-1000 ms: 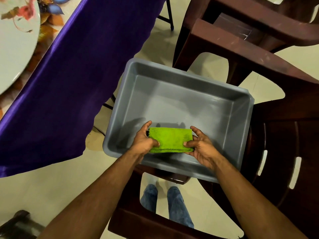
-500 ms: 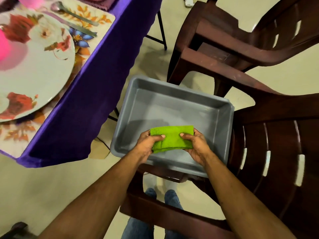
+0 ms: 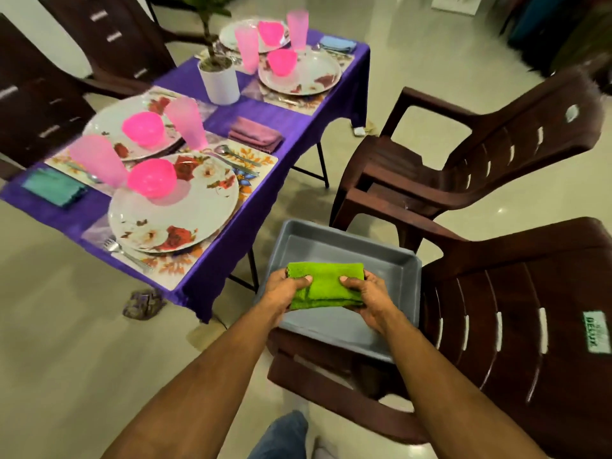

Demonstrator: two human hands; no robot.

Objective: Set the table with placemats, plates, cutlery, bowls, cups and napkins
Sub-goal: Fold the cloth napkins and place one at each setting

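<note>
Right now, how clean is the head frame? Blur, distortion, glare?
Head view: pink cups and pink bowls on the table are motion-smeared; the green napkin and both hands, left hand and right hand, are fairly sharp. Wide-angle bowing bends the brown chairs. Soft floor glare at right; no harsh shadows.

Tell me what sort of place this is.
Probably a home dining area: a table in a purple cloth set with floral plates and pink cups, brown plastic armchairs around it, tiled floor.
</note>
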